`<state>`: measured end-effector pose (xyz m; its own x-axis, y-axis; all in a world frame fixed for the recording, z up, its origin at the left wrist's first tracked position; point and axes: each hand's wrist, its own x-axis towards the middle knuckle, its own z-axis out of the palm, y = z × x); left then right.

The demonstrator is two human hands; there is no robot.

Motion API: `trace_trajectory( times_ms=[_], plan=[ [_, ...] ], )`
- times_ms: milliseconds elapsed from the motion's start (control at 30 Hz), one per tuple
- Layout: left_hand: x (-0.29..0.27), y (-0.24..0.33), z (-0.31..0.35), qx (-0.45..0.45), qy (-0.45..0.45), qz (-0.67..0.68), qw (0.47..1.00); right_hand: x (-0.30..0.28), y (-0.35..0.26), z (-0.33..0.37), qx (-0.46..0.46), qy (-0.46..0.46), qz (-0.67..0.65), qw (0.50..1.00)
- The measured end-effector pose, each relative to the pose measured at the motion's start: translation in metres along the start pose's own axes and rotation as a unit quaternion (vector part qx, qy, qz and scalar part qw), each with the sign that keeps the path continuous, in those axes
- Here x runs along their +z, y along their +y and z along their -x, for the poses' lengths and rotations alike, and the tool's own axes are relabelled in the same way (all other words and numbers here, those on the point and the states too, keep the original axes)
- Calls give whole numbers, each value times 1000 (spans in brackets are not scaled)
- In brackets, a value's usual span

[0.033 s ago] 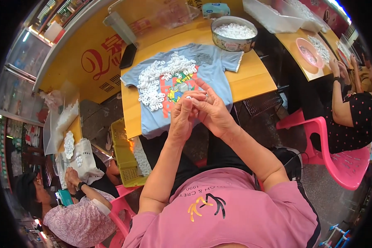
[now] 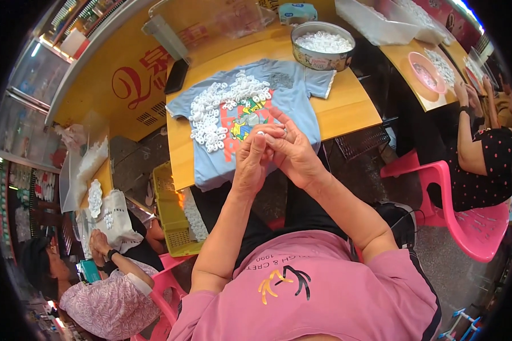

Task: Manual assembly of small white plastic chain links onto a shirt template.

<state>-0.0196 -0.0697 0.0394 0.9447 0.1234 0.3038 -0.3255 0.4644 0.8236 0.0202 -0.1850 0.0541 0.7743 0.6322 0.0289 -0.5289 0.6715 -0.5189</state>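
Observation:
My left hand (image 2: 251,163) and my right hand (image 2: 296,152) meet in front of the table's near edge, fingertips touching. Both are closed in a pinch around a small white plastic piece (image 2: 261,133), mostly covered by the fingers. My right index finger points outward, away from the pinch. Just beyond my hands a blue T-shirt (image 2: 296,102) with a colourful print lies spread on the table, its near end hanging over the edge. Heaped on the shirt are many small white plastic pieces with holes (image 2: 207,111).
A round tin (image 2: 323,59) of white pieces stands at the table's back right, near a tissue pack (image 2: 297,13). A dark phone (image 2: 177,75) lies back left. A yellow crate (image 2: 173,213) is left of my legs. People sit at both sides, with pink chairs (image 2: 446,199).

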Motion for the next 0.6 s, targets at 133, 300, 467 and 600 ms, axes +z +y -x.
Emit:
trace_trajectory(
  times_ms=[133, 300, 467, 600],
  plan=[
    [-2, -5, 0, -20, 6, 16, 1000, -4, -7, 2, 1, -1, 33, 999],
    [-13, 15, 0, -86, 1, 57, 995, 4, -16, 4, 26, -13, 101, 994],
    [-53, 82, 20, 90, 59, -68, 992, -27, -36, -3, -52, -2, 358, 932],
    [-99, 130, 65, 89, 221, -200, 950, -46, -51, -8, -246, 43, 664, 705]
  ],
)
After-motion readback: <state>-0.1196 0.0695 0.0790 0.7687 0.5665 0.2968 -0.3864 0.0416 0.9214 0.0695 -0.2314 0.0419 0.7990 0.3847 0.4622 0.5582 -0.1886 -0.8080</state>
